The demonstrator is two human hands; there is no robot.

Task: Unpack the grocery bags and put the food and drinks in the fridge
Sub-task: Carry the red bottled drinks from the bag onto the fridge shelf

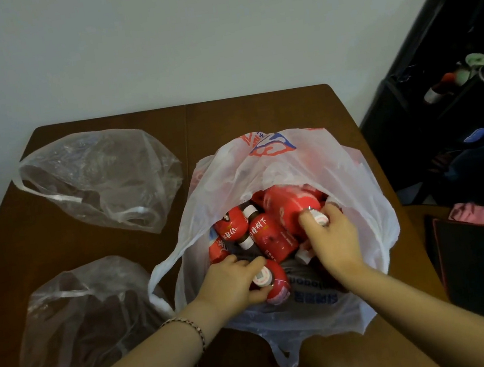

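Grocery bag [266, 164] of white plastic with red and blue print, standing open on brown table [255, 113], mouth spread wide around both hands; packed with red-labelled bottles with white caps, lying at all angles; left hand [233, 284] reaching in over near rim of bag, thumb and fingers curled round white cap and neck of near bottle [278, 287], which lies on its side just right of that hand; beaded bracelet [189, 324] on left wrist; right hand [332, 239] deeper in bag, fingers pinching white cap of far bottle [287, 208], red body stretching away beyond fingertips; between two hands, middle bottle [269, 235] with white lettering on red label, white cap pointing away; just beyond left hand's fingers, another bottle [230, 227] tilted beside it; left of left hand, two clear plastic bags on same table: far clear bag [104, 184] crumpled and slack, well beyond that hand; near clear bag [77, 324] alongside left forearm, just beside handle loop of printed bag; contents of either not discernible; right of right hand, past table edge, black shelf unit [440, 99] against pale wall; pink cloth [475, 215] lower down, well apart from bag
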